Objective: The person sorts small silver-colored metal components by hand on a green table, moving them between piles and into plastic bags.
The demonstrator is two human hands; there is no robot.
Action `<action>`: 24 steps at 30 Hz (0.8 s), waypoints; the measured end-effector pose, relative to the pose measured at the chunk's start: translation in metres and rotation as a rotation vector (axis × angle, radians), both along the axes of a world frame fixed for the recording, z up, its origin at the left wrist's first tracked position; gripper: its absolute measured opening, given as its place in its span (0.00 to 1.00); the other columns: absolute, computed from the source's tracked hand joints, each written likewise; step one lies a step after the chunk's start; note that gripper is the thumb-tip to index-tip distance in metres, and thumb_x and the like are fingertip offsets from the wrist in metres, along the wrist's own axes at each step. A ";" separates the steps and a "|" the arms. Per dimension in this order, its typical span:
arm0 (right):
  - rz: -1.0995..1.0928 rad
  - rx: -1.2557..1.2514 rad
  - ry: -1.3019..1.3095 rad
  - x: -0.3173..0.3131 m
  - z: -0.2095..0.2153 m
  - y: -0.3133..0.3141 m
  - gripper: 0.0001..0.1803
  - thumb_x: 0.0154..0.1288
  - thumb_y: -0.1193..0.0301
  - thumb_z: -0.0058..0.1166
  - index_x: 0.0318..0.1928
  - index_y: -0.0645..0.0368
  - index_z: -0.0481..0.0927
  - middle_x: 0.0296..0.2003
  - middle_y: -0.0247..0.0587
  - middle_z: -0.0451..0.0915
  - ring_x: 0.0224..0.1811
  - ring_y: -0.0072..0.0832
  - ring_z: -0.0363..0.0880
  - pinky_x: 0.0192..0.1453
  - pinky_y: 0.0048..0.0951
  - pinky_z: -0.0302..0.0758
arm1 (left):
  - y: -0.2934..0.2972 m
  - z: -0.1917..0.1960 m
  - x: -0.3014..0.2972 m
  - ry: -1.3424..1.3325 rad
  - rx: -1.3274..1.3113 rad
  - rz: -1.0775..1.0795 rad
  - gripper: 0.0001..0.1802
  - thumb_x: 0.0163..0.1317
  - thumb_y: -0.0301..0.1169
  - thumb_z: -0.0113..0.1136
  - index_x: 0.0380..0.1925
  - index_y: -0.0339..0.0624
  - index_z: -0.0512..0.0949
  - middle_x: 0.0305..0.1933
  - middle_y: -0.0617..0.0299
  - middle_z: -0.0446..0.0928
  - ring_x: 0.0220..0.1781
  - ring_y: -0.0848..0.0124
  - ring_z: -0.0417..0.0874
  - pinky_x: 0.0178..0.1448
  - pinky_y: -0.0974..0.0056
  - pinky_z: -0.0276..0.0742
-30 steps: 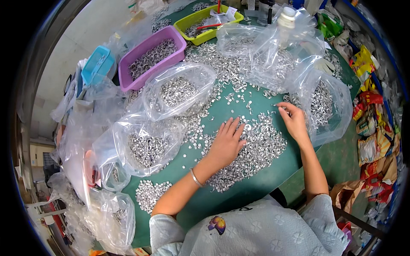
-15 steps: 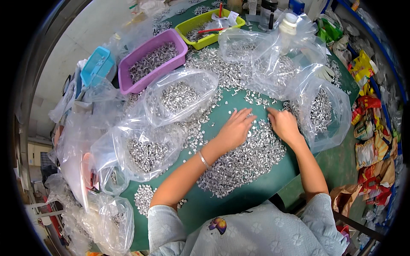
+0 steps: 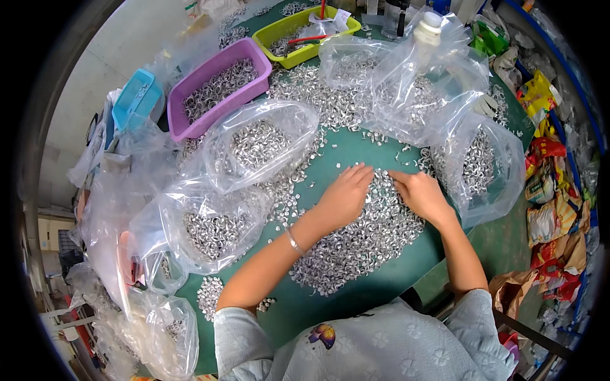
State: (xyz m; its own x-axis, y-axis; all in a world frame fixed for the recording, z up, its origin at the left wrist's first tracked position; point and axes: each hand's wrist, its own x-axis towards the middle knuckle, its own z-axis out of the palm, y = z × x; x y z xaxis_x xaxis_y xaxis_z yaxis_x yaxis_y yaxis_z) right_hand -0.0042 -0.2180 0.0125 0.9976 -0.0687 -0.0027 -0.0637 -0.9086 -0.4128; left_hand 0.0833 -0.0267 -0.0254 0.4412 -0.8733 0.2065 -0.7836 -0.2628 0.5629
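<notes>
A wide pile of small curved silver metal pieces [image 3: 362, 244] lies on the green tabletop [image 3: 346, 147] in front of me. My left hand [image 3: 347, 195] rests palm down at the pile's far left edge, its fingers stretched out and close together. On the far right edge of the same pile is my right hand [image 3: 422, 195], with its index finger extended and pointing left at the pieces. The other right fingers are folded and partly hidden. Neither hand shows a piece lifted off the table.
Clear plastic bags of metal pieces [image 3: 260, 145] stand left, and another bag [image 3: 480, 162] stands right. Farther back are a purple bin [image 3: 257, 89], a yellow-green bin [image 3: 302, 59] and a white bottle [image 3: 427, 35]. A smaller heap [image 3: 210, 297] lies near my left forearm.
My right hand has moved slightly left and nearer me, and loose pieces beyond the hands have been drawn back to the pile. My left hand's fingers have come closer together.
</notes>
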 end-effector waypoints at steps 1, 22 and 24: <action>0.039 0.117 0.010 -0.003 0.006 -0.003 0.14 0.59 0.73 0.50 0.46 0.57 0.79 0.23 0.53 0.79 0.29 0.47 0.80 0.36 0.42 0.76 | 0.006 0.005 0.000 0.086 -0.024 0.019 0.19 0.63 0.26 0.47 0.55 0.34 0.68 0.61 0.47 0.65 0.65 0.51 0.63 0.68 0.54 0.57; -0.240 1.621 0.241 -0.013 0.005 -0.018 0.05 0.63 0.72 0.49 0.35 0.61 0.74 0.16 0.34 0.68 0.14 0.20 0.63 0.16 0.19 0.61 | 0.020 0.021 -0.015 0.355 -0.347 0.252 0.14 0.55 0.19 0.55 0.43 0.35 0.75 0.43 0.52 0.74 0.47 0.54 0.74 0.56 0.58 0.68; -0.277 1.898 0.248 -0.020 0.010 -0.012 0.08 0.67 0.67 0.44 0.32 0.58 0.70 0.17 0.32 0.64 0.15 0.19 0.60 0.14 0.15 0.55 | 0.016 0.023 -0.014 0.215 -0.302 0.303 0.14 0.55 0.18 0.55 0.43 0.36 0.76 0.44 0.51 0.74 0.47 0.54 0.74 0.55 0.58 0.69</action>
